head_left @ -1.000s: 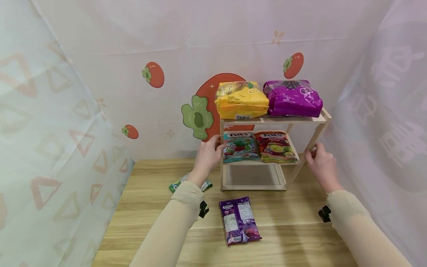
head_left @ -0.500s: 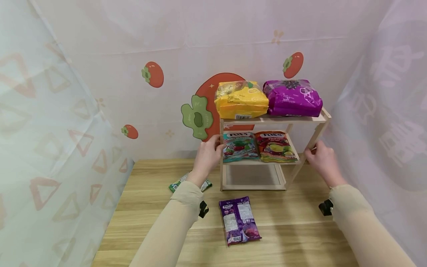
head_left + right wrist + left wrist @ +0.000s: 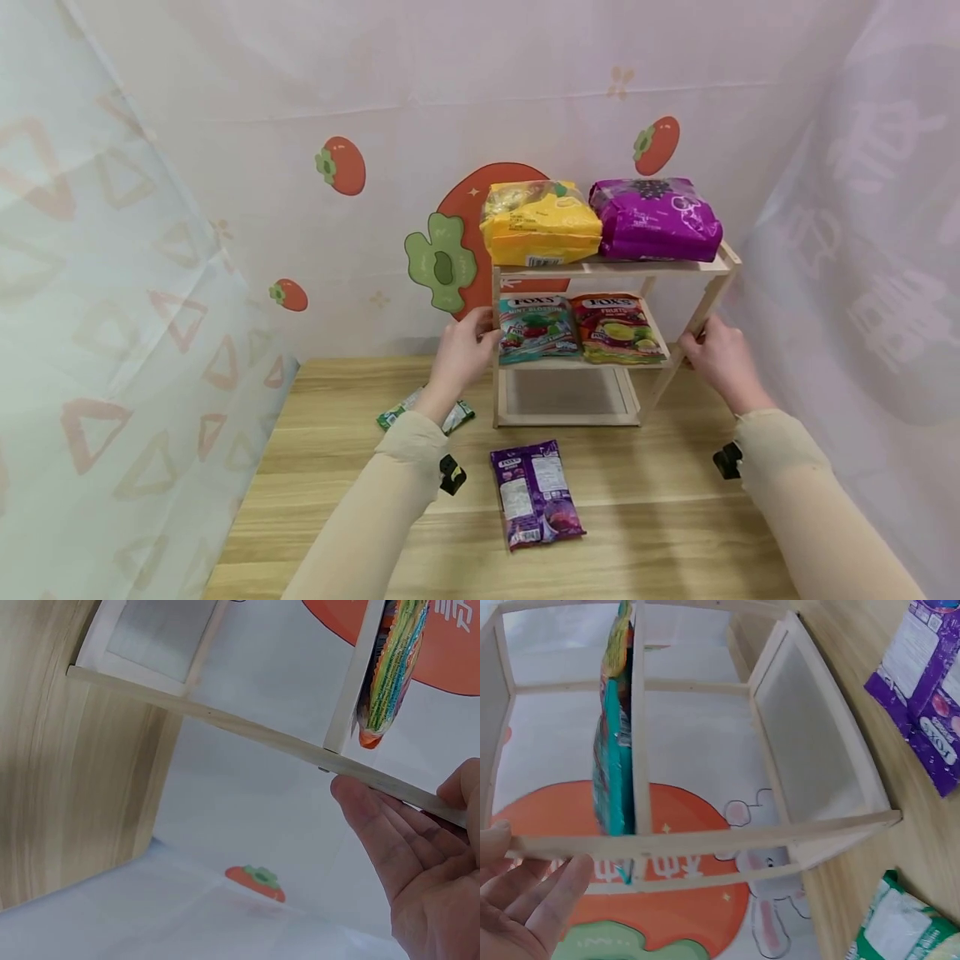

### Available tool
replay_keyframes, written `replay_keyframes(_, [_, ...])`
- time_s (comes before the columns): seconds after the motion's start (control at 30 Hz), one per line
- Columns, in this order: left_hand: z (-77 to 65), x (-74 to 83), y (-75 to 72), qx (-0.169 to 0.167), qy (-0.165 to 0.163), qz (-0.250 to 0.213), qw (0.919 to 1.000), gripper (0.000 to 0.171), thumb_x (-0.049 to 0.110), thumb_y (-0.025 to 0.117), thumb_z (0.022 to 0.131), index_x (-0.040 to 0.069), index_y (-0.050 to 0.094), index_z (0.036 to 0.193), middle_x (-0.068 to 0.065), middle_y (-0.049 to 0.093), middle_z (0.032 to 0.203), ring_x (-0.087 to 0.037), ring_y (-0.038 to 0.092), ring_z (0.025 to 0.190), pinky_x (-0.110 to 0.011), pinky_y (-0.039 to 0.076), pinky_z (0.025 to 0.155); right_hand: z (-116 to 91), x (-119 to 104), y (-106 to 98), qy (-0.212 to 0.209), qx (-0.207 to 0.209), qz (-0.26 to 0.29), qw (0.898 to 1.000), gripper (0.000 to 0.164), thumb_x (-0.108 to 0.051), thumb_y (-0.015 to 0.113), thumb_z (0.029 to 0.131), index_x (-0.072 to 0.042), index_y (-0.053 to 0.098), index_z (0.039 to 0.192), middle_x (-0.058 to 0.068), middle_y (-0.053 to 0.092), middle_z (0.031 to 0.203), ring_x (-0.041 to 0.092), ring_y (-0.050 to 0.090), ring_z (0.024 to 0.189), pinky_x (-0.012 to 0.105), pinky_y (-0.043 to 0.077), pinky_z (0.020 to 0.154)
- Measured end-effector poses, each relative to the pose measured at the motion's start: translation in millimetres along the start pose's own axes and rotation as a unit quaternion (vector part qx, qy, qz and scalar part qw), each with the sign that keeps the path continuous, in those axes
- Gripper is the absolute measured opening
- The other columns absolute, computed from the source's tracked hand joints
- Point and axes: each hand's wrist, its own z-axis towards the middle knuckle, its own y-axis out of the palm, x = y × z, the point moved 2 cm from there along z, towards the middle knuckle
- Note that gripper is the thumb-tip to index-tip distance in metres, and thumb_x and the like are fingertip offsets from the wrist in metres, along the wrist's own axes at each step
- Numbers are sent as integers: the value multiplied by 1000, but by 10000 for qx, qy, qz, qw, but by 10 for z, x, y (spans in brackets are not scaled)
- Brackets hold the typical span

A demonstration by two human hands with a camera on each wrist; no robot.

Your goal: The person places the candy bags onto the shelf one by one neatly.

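Hands unchanged since a second ago: my left hand [image 3: 463, 357] and right hand [image 3: 716, 360] grip the pale wooden three-tier rack [image 3: 611, 268] at nine and three o'clock, fingers curled round its posts; rack not lifted.

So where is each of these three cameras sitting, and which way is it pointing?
Head: worn on the head, looking forward and down at the wooden rack on the table; both sleeved arms, left hand and right hand show.
Left wrist: beside the rack's left post, looking through its frame; left fingers show.
Right wrist: beside the right post, looking along it; right palm shows.
Shared: all three see the rack; head and left wrist also see the purple candy bag.
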Motion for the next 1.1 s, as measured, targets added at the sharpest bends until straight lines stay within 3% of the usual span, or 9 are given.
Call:
replay_keyframes(0.2, [-122,-230,7,-341,-338,100,9988,26,23,61,91,15,62,116,-1,68,104,-17,64,96,-35,51,78,-8,-5,1,-38,-38,44,10000,21,-13,51,88,7,51,93,25,62,77,24,57,56,32,45,47])
replay_keyframes(0.53, [-391,-817,25,-715,-956,797,9896,21,19,60,91,12,65,110,-5,68,103,-20,64,92,-37,51,77,-16,0,-4,34,-61,6,10000,22,-14,51,89,8,51,93,26,62,80,25,59,58,32,46,48])
replay_keyframes(0.77, [-658,-1233,30,-1075,-1539,1398,9722,25,17,60,90,8,63,114,-11,65,111,-23,63,92,-39,52,69,0,-11,0,62,-50,-110,9999,21,-15,52,89,6,52,92,23,62,77,26,57,59,33,44,49])
replay_keyframes(0.9, [-801,-1457,25,-1222,-1905,1640,9601,31,17,62,89,8,61,119,-11,62,116,-22,62,75,-37,49,58,4,-18,-1,95,-117,-93,9998,22,-16,51,90,6,53,93,23,62,77,26,57,59,32,44,49])
replay_keyframes(1.0, [-889,-1594,29,-1278,-2013,1710,9560,35,15,63,88,6,59,121,-14,61,116,-27,63,80,-42,50,65,2,-16,1,158,-221,16,9996,23,-15,50,90,7,53,94,24,63,78,23,58,58,31,46,48])
replay_keyframes(1.1, [-979,-1700,34,-1412,-2063,1816,9511,39,15,64,87,4,57,123,-17,59,119,-33,59,101,-49,47,81,10,-9,2,195,-302,134,9993,23,-14,49,90,8,53,94,23,63,78,20,60,56,30,47,47])
